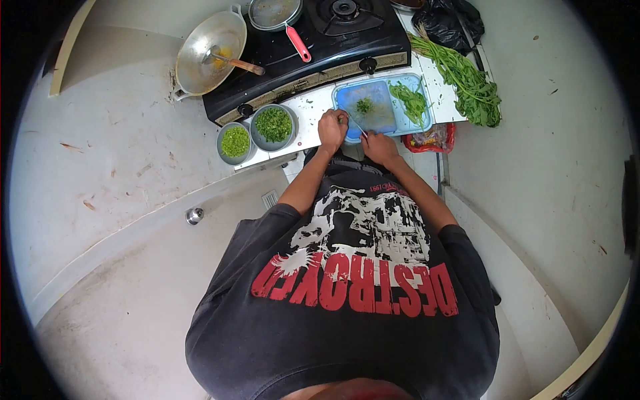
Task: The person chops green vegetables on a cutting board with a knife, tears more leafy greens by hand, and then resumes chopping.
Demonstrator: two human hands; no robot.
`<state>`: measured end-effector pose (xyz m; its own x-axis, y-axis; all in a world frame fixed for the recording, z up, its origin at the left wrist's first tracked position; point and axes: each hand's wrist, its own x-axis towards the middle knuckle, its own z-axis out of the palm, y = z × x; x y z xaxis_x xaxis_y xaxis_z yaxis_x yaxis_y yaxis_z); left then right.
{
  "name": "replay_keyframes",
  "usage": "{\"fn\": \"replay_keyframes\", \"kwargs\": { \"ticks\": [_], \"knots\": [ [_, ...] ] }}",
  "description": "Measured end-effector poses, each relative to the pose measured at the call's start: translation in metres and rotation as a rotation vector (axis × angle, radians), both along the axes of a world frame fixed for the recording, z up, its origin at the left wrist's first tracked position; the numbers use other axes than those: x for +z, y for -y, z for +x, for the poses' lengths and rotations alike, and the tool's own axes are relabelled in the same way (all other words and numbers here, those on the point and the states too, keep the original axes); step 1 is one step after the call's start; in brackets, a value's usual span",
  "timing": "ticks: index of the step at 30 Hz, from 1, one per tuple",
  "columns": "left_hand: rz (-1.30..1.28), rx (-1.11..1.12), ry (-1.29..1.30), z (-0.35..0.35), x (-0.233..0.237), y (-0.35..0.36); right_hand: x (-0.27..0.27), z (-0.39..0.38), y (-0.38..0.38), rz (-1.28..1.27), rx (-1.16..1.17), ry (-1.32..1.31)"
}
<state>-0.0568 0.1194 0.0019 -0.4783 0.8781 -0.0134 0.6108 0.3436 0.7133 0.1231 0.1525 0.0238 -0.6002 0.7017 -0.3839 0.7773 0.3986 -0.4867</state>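
My right hand (381, 147) is closed around the handle of a knife (357, 125), whose blade points up and left over the near left part of a blue cutting board (380, 115). Beside the blade, my left hand (333, 128) is closed at the board's left edge; what its fingers hold is too small to make out. A small heap of chopped greens (364, 105) lies on the board. Loose green leaves (412, 103) rest to the right, in the light blue tray (427, 120) that holds the board.
Two grey bowls of chopped greens, one larger (273, 125) and one smaller (235, 142), stand left. Behind are a stove (313, 79), a wok (200, 60) and a red-handled pan (298, 44). Leafy stalks (467, 83), a black bag (453, 25) and a red basket (450, 139) are right.
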Motion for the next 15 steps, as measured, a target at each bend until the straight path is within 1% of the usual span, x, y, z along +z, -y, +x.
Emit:
{"fn": "replay_keyframes", "kwargs": {
  "ticks": [5,9,11,15],
  "knots": [
    [-0.013,-0.005,-0.016,0.002,0.004,0.0,-0.009,-0.013,-0.001,0.001,-0.052,0.012],
    [-0.038,0.032,0.019,0.002,0.007,-0.001,-0.006,-0.008,-0.003,0.012,-0.003,-0.004],
    [-0.027,0.014,0.004,0.0,0.008,-0.002,-0.001,0.002,-0.005,0.023,0.034,0.001],
    [-0.054,-0.01,-0.027,-0.001,0.006,-0.005,-0.001,0.014,-0.007,0.021,-0.069,0.037]
  ]
}}
